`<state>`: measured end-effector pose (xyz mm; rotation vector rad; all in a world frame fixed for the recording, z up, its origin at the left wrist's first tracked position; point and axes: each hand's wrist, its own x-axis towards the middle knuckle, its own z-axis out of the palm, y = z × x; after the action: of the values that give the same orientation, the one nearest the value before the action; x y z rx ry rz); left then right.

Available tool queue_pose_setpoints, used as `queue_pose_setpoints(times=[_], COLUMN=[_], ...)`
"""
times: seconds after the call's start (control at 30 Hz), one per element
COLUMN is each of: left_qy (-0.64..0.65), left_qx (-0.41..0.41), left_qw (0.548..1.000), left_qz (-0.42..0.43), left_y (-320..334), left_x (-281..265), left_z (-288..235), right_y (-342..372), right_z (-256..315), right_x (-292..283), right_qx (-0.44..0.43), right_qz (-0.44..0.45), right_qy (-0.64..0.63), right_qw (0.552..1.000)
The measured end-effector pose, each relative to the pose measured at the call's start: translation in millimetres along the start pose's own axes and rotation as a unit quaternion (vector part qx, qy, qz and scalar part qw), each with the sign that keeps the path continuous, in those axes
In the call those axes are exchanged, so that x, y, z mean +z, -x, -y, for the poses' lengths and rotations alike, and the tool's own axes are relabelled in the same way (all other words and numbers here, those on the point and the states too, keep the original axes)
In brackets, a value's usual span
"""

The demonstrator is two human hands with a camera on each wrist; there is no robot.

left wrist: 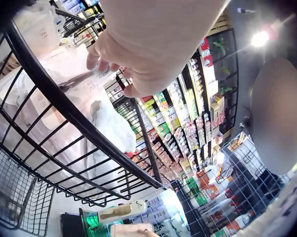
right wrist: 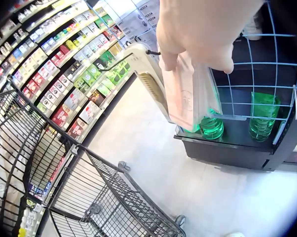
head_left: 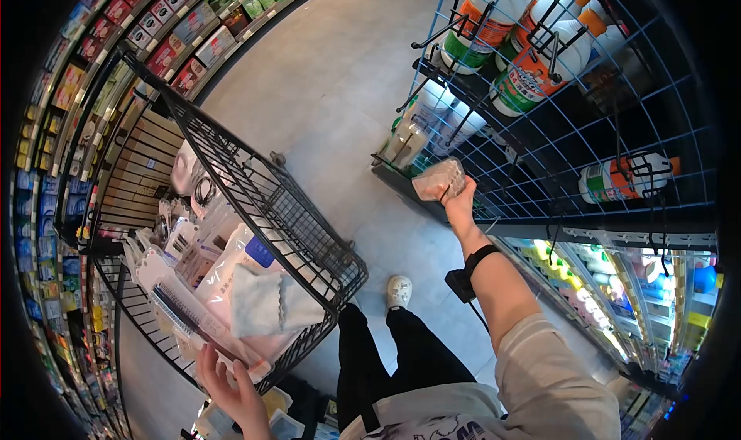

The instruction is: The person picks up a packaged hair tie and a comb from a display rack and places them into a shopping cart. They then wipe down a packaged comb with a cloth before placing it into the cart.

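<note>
Bright overhead light glares white in the left wrist view (edges bowed and dark), which looks slightly blurred.

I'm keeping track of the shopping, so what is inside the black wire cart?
In the cart, a pale cloth lies on top, beside a clear plastic package with a blue label. Whatever lies beneath them is covered and cannot be made out.

My pack (right wrist: 180, 98) looks pale pink, the cart (left wrist: 74, 114) black, the wire grid (right wrist: 262, 62) blue, the labels (head_left: 532, 73) on the white bottles (head_left: 571, 50) orange and green, my trousers (head_left: 363, 347) black
</note>
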<state>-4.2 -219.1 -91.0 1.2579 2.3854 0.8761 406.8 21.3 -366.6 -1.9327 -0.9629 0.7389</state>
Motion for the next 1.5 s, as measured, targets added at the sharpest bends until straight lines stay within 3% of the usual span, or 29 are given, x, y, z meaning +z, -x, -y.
queue_pose_setpoints(times=[0.03, 0.23, 0.33, 0.43, 0.47, 0.53, 0.6, 0.77, 0.9, 0.93, 1.07, 1.2, 1.33, 1.4, 1.43, 1.5], left_qy=[0.0, 0.082, 0.149, 0.108, 0.098, 0.085, 0.124, 0.123, 0.146, 0.159, 0.127, 0.084, 0.085, 0.076, 0.077, 0.342], left_qx=[0.002, 0.067, 0.108, 0.242, 0.235, 0.298, 0.254, 0.258, 0.224, 0.202, 0.248, 0.222, 0.163, 0.15, 0.146, 0.04], left_qw=[1.0, 0.994, 0.983, 0.959, 0.958, 0.932, 0.947, 0.928, 0.916, 0.912, 0.889, 0.904, 0.915, 0.858, 0.858, 0.731], left_qz=[0.0, 0.012, 0.006, 0.105, 0.131, 0.189, 0.151, 0.238, 0.299, 0.321, 0.364, 0.356, 0.359, 0.485, 0.487, 0.589], left_y=[1, 8, 14, 14, 17, 15, 28, 32, 35, 35, 23, 0, -21, -31, -31, -35], left_x=[1, 8, 16, 19, 20, 28, 47, 64, 93, 107, 209, 325, 366, 377, 391, 412], left_z=[-2, -24, -54, -78, -83, -83, -89, -113, -117, -115, -115, -117, -135, -134, -120, -100], right_y=[1, 5, 11, 21, 24, 30, 40, 56, 54, 53, 50, 49, 46, 47, 48, 45], right_z=[2, -1, -3, 0, 2, 7, 12, 29, 40, 41, 41, 44, 43, 42, 42, 35], right_x=[0, 5, 0, -9, -12, -18, -20, -29, -42, -44, -50, -57, -63, -68, -71, -72], right_qx=[0.02, 0.022, 0.021, -0.015, -0.014, -0.016, -0.017, -0.002, 0.012, 0.017, 0.033, 0.07, 0.108, 0.125, 0.123, 0.123], right_qz=[0.041, 0.046, 0.059, 0.085, 0.083, 0.098, 0.096, 0.102, 0.127, 0.136, 0.155, 0.184, 0.23, 0.247, 0.267, 0.286], right_qy=[-0.104, -0.212, -0.172, -0.125, -0.125, -0.11, -0.104, -0.149, -0.113, -0.095, -0.08, -0.1, -0.162, -0.175, -0.174, -0.172], right_qw=[0.994, 0.976, 0.983, 0.988, 0.989, 0.989, 0.99, 0.984, 0.985, 0.986, 0.984, 0.975, 0.954, 0.945, 0.94, 0.935])
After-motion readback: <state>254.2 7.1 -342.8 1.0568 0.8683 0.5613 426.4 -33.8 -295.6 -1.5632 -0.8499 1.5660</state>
